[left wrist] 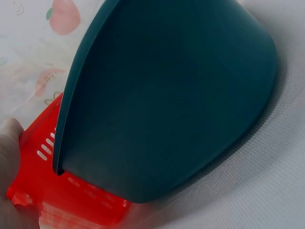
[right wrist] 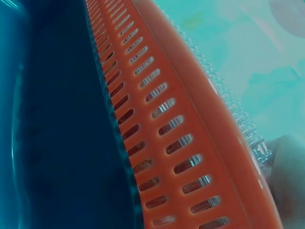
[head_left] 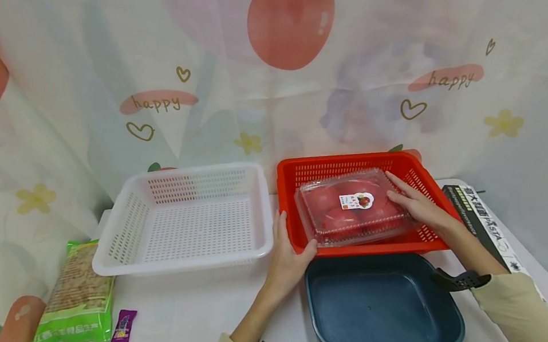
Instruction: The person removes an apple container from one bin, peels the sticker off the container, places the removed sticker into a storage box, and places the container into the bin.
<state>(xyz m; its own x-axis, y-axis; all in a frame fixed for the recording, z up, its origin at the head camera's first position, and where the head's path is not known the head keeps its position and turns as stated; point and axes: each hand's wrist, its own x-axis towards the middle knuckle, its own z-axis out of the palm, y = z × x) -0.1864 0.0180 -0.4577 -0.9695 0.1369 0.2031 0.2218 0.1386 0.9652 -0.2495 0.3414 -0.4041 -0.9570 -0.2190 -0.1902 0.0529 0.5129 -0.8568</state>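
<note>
A clear plastic box of red round fruit [head_left: 354,206], with a white label on its lid, sits within the red perforated basket [head_left: 422,171]. My right hand [head_left: 422,209] grips the box's right end, thumb and forefinger at its edge and other fingers hidden. At the basket's near left corner my left hand [head_left: 287,256] holds the rim, fingers along the outer left wall and thumb over the front edge. In the left wrist view, the left hand [left wrist: 14,176] shows partly at the frame edge. Only a blurred bit of the right hand [right wrist: 288,176] shows in the right wrist view.
A dark blue basin [head_left: 374,302] stands directly in front of the red basket. To the left is a white perforated basket [head_left: 187,260]. A green snack bag [head_left: 70,302] and a small purple packet [head_left: 123,327] lie farther left; a black pasta box [head_left: 481,224] is at right.
</note>
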